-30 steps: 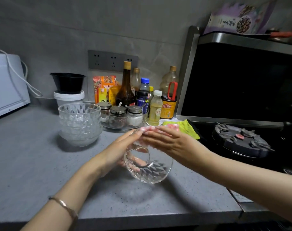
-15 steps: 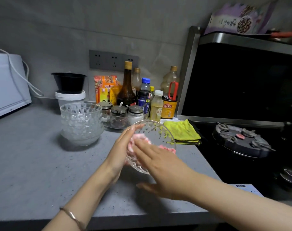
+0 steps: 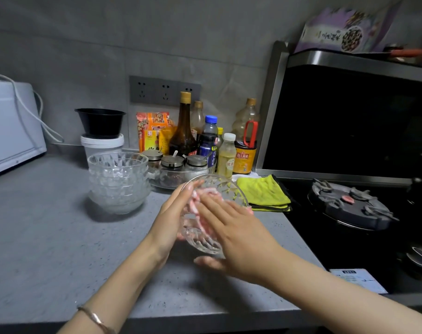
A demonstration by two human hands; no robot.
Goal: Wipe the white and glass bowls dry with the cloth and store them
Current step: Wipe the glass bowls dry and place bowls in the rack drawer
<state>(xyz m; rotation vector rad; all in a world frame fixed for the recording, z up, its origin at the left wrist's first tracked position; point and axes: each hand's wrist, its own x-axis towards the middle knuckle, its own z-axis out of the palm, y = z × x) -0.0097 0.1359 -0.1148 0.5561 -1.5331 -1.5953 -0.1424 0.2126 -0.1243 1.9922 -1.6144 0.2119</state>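
Much of the clear cut-glass bowl (image 3: 231, 192) is covered by the two hands, and its lower part is blurred. Of the pink cloth (image 3: 206, 195) inside it, only small patches are seen between the fingers and through the glass; its full shape cannot be made out. The bowl is held tilted above the grey speckled counter (image 3: 48, 237). It is gripped by the left hand (image 3: 172, 218), with the thumb laid near the rim and the fingers faintly seen behind the glass. The fingers of the right hand (image 3: 238, 239) are stretched straight into the bowl and pressed on the cloth, with the thumb left outside below. A stack of matching glass bowls (image 3: 118, 182) stands to the left. Three lidded jars (image 3: 172, 161) are held in a shallow glass dish (image 3: 166, 183) behind. A folded yellow-green cloth (image 3: 263, 194) lies just right of the bowl.
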